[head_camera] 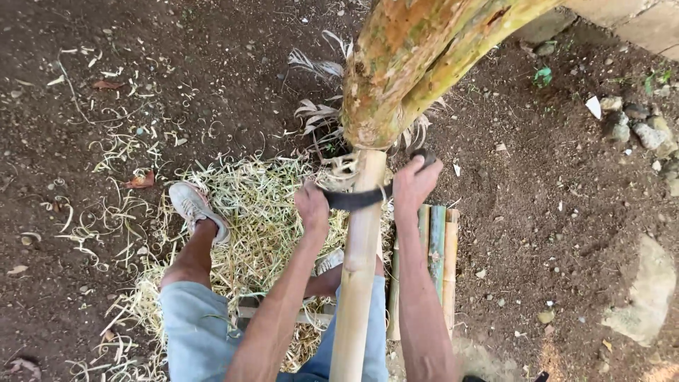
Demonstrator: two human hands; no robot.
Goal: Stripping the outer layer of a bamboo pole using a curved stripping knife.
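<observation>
A pale peeled bamboo pole [357,269] leans up from between my knees against a thick mottled tree trunk [403,64]. A dark curved blade [356,199] lies across the pole near its top. My left hand [312,205] is closed around the blade's left end. My right hand [414,182] grips its right end, which pokes out dark above the fingers. Both arms reach forward on either side of the pole.
Pale shavings [247,212] pile on the dark soil under my feet; my left shoe [194,206] rests on them. A bundle of green and yellow bamboo pieces [435,255] lies right of the pole. Stones [640,131] sit at the far right.
</observation>
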